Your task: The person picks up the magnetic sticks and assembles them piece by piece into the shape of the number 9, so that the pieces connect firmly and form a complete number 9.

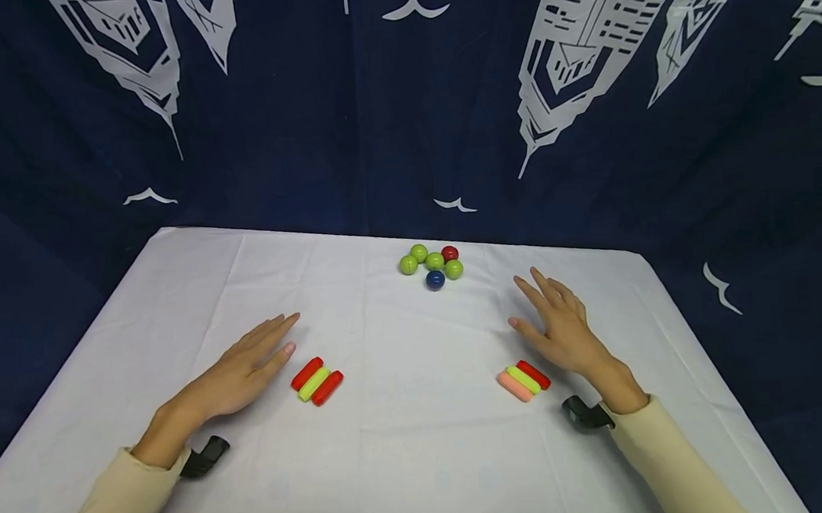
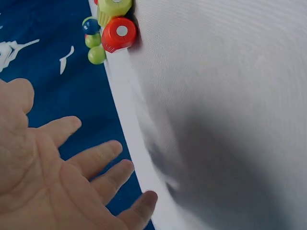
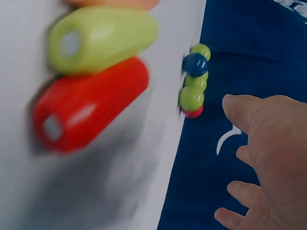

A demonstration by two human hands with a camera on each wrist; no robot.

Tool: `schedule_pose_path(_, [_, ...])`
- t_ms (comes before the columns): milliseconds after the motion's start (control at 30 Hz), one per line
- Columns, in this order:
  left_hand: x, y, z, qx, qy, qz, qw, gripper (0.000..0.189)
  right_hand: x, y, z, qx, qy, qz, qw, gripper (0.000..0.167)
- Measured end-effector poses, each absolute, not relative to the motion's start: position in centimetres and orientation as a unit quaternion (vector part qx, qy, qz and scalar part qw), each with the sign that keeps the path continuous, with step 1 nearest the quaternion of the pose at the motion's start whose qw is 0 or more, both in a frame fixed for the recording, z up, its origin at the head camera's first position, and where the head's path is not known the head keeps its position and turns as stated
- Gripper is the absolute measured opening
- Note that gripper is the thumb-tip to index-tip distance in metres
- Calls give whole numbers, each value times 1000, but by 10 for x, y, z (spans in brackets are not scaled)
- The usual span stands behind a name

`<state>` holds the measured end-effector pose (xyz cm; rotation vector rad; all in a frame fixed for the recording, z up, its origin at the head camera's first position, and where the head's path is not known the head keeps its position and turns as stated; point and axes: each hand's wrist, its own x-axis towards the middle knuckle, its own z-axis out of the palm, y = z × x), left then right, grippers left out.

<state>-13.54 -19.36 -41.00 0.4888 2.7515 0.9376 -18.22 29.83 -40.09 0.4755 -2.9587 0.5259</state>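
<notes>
Fingers outstretched, my left hand (image 1: 237, 371) hovers at the left, holding nothing. Just right of it, two red stubby rods (image 1: 328, 388) flank a yellow-green rod (image 1: 314, 384), side by side on the cloth. My right hand (image 1: 559, 322) is also spread and holds nothing. Below it lie a red rod (image 1: 534, 374), a yellow-green rod (image 1: 523, 380) and a salmon-pink rod (image 1: 515, 387) in a row. In the right wrist view the red rod (image 3: 91, 105) shows a pale round end. A white disc marks the end of a red rod (image 2: 119, 34) in the left wrist view.
Several green balls (image 1: 435, 261), a red ball (image 1: 450, 253) and a blue ball (image 1: 435, 280) cluster near the far edge of the white-covered table (image 1: 423, 460). Behind hangs a dark blue cloth (image 1: 292, 162) with white building prints. Black wrist devices (image 1: 207, 457) sit at both cuffs.
</notes>
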Motion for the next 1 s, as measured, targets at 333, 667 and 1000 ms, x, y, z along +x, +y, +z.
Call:
schedule_pose_path(333, [-145,-190,-418,179,909,370,66,53,-193,268,-396,163,-970,175,30,70])
schedule_pose_path(667, [-148,-195,-428,210,862,444,124,36,-212,239,-403,169,-967,190,24,68])
schedule_pose_path(1000, [-145,-196,-427,211,856,448,144,44,-234,215,-404,200,-950,240,17,59])
